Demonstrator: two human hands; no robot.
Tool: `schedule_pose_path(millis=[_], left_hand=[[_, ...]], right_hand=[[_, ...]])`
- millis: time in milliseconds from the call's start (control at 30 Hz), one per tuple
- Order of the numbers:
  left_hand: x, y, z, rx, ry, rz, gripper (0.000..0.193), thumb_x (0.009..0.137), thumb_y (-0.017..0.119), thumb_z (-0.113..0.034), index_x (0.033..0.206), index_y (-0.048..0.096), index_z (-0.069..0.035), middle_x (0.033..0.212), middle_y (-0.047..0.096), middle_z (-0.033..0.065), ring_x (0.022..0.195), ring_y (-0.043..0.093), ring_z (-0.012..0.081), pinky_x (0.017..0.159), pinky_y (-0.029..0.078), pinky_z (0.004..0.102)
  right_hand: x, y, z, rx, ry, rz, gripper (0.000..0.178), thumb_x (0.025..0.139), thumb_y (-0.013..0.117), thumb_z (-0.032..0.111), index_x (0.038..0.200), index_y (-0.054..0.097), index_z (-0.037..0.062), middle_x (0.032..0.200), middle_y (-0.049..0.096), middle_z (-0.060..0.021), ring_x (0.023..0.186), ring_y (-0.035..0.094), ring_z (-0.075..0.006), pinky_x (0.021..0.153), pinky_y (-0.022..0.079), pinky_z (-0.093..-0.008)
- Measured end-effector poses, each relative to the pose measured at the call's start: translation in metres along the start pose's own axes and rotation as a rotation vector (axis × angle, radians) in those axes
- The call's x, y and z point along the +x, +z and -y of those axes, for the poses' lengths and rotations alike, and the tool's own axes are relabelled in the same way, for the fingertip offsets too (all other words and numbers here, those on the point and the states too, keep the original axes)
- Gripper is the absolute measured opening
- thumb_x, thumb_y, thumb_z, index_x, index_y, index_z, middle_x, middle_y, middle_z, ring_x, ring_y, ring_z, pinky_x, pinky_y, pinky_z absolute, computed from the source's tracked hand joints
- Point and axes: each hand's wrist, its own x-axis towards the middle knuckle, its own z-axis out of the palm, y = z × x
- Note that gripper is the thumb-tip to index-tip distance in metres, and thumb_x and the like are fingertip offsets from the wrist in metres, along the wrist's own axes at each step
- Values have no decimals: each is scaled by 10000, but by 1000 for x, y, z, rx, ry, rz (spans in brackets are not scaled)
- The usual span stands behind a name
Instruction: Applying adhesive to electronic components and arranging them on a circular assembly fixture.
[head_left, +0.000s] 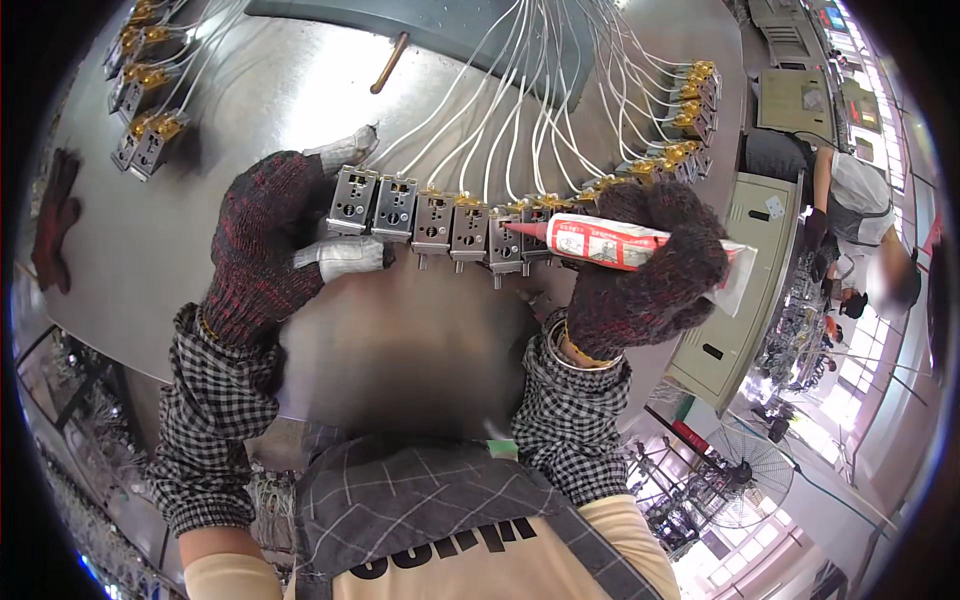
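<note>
My right hand (655, 265), in a dark red-and-black knit glove, is closed around a red-and-white tube (600, 242) with a tapered red nozzle. Its tip points left and meets, or hovers just over, the face of a small metal box (505, 245) in a curved row. Each box has holes in its face, brass-coloured parts on top and a white wire. At the row's left end, my gloved left hand (265, 220) straddles the end metal box (352, 200). Its silver-taped thumb and finger sit along the box's two ends. My right fingers partly cover the boxes behind the tube.
More wired boxes (145, 140) lie at the far left, others (697, 100) at the far right. White wires run to a dark grey panel (420, 30); a brown rod (390, 62) lies near it. A dark red glove (58, 220) rests at the left edge. Another person (860, 190) works at the right.
</note>
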Motion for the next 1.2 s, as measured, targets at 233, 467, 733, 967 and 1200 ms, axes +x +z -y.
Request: schedule_pose_path(millis=[233, 467, 733, 967, 1200], left_hand=[[1, 8, 2, 77, 125, -6, 797, 690, 866, -108, 1376, 488, 40, 1258, 588, 161, 1170, 609, 269, 974, 518, 392], [2, 5, 0, 228, 66, 23, 821, 677, 877, -125, 1388, 494, 22, 1160, 607, 127, 1098, 638, 241, 946, 525, 371], [-1, 8, 2, 219, 68, -26, 816, 674, 883, -131, 1387, 509, 3, 1118, 595, 101, 1084, 616, 208, 930, 518, 358], [5, 15, -3, 331, 218, -157, 722, 653, 879, -390, 1258, 639, -79, 859, 644, 77, 739, 627, 202, 684, 507, 332], [5, 12, -1, 323, 175, -70, 814, 661, 892, -262, 1371, 557, -48, 938, 605, 81, 778, 562, 154, 700, 479, 315]], right_hand=[[8, -5, 7, 114, 105, 22, 410, 956, 574, 339, 1069, 583, -55, 863, 653, -159, 683, 659, -257, 586, 562, -353], [5, 12, 32, 853, 813, -236, 633, 1004, 439, 516, 959, 596, -96, 759, 628, -169, 598, 628, -246, 536, 535, -344], [11, 1, 32, -144, 183, 83, 588, 1015, 434, 478, 930, 584, -84, 810, 649, -166, 629, 632, -228, 545, 537, -350], [5, 18, 46, 667, 863, -221, 608, 983, 480, 511, 880, 561, -83, 756, 584, -134, 616, 579, -203, 515, 469, -332], [11, 25, 55, 443, 746, 6, 651, 962, 480, 564, 834, 546, -71, 699, 529, -104, 569, 521, -181, 496, 431, -325]])
